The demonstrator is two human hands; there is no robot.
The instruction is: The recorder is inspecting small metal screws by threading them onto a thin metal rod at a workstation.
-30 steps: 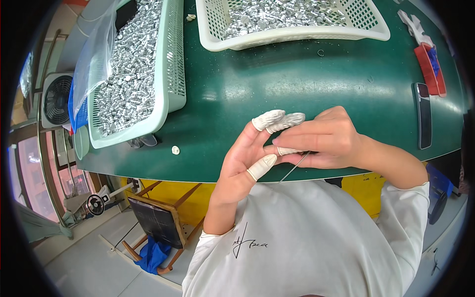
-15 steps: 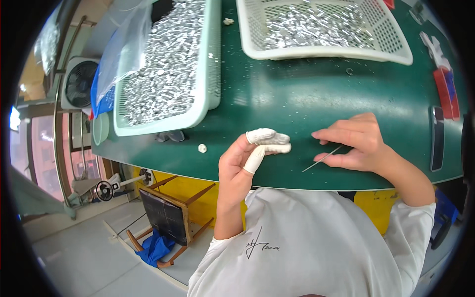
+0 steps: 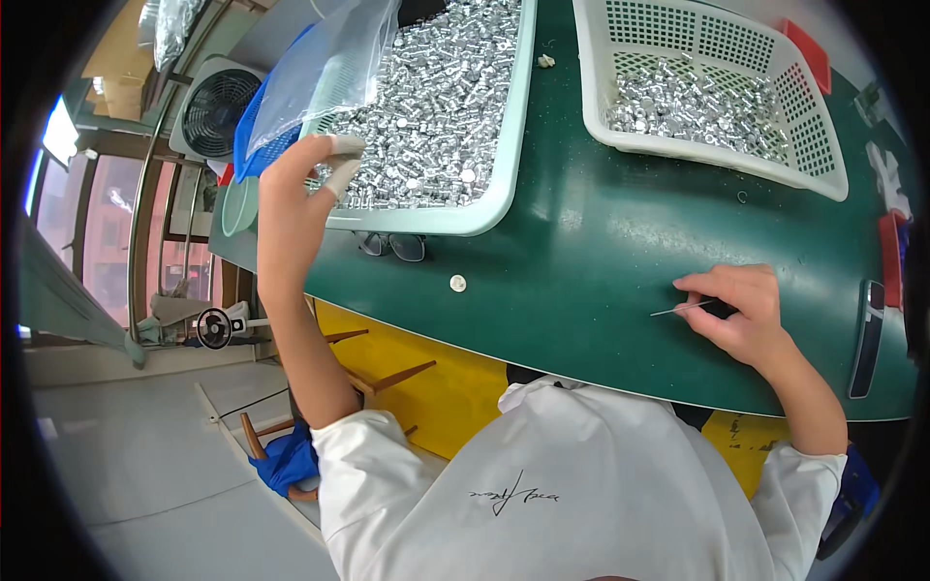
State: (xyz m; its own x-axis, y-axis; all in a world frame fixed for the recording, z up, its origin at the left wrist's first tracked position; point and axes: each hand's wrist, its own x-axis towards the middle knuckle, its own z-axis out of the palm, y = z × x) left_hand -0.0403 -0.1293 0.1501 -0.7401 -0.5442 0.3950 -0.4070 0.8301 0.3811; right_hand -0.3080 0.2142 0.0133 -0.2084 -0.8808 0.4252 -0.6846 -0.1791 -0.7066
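My left hand [image 3: 315,184], with white finger cots on thumb and fingers, reaches over the near left corner of a pale green basket [image 3: 496,215]. Its thumb and fingers curve with a gap between them, and nothing shows in that gap. Heaped under and beyond the fingertips are small shiny metal parts [image 3: 436,107]. Low over the table at the right, my right hand [image 3: 741,310] pinches a thin metal rod [image 3: 668,312], whose tip points left.
A white basket [image 3: 717,155] with more metal parts stands at the back right. Glasses [image 3: 392,247] and a small white round piece [image 3: 458,284] lie on the green table [image 3: 581,290]. At the right are a phone-like dark object [image 3: 865,339] and a red box [image 3: 891,257].
My left hand has gone from the table's front middle to the left basket, its fingers spreading somewhat. The right hand stays low over the table, still holding the rod, now turned flatter. The view has shifted.
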